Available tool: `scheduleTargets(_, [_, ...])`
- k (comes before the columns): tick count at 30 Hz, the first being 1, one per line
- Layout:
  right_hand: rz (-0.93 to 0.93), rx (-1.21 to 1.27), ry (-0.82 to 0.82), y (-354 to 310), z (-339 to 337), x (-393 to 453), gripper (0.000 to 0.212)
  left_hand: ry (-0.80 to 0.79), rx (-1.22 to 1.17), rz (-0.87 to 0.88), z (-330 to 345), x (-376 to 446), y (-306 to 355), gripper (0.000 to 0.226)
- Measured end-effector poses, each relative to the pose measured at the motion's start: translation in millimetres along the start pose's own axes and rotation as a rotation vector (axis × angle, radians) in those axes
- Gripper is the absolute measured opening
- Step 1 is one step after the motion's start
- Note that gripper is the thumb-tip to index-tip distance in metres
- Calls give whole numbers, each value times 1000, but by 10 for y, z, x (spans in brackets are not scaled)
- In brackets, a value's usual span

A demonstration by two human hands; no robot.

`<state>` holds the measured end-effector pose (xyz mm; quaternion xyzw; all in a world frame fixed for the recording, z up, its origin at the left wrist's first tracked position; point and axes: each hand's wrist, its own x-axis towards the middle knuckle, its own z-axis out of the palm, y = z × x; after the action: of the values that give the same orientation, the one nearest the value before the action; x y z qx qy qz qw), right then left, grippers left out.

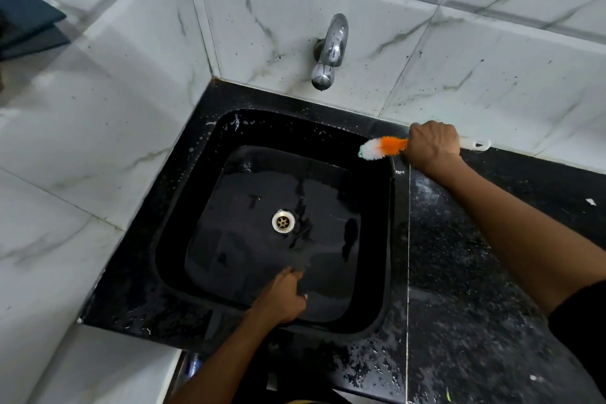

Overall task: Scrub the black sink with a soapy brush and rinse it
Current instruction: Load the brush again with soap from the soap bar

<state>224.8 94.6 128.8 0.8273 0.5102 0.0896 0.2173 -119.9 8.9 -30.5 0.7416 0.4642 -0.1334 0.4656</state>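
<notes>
Head view shows your right hand (433, 147) clenched round the handle of the brush (383, 148), whose orange and white bristles hang over the far right corner of the black sink (183, 259), at or just above its rim; whether they touch it you cannot tell from here. Your left hand (284, 297) reaches into the near side of the basin with its fingers (292, 273) stretched forward onto the wet floor, holding nothing.

Judging by how things lie, you are in the later part of the scrub or between scrub and rinse. The basin floor is glossy and wet, and white flecks of suds sit along the far rim and the back left corner. Little foam shows on the floor around the drain (283, 221). The tap (329, 52) on the tiled wall has no visible stream, so the rinse looks still to do. The desk (492, 272) to the right is spattered with droplets and will likely need a wipe too.
</notes>
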Motion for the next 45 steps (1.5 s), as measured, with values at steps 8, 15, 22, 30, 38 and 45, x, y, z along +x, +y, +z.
scheduleTargets(8, [-106, -11, 45, -265, -12, 283, 30, -8, -29, -36, 32, 62, -61, 68])
scheduleTargets(15, [-76, -135, -151, -226, -89, 386, 26, 9, -28, -28, 63, 94, -87, 67])
scheduleTargets(22, [-4, -156, -347, -67, -136, 316, 20, 22, -4, -17, 114, 135, -116, 66])
scheduleTargets(30, [-45, -203, -343, -97, -27, 45, 30, 41, -12, 5, 98, 112, -128, 65])
scheduleTargets(38, [-34, -266, -197, -100, -192, -26, 26, 20, -14, -11, 103, 139, -161, 68])
scheduleTargets(45, [-374, -341, -307, 218, -39, -506, 26, -5, -9, -12, 131, 189, -162, 69])
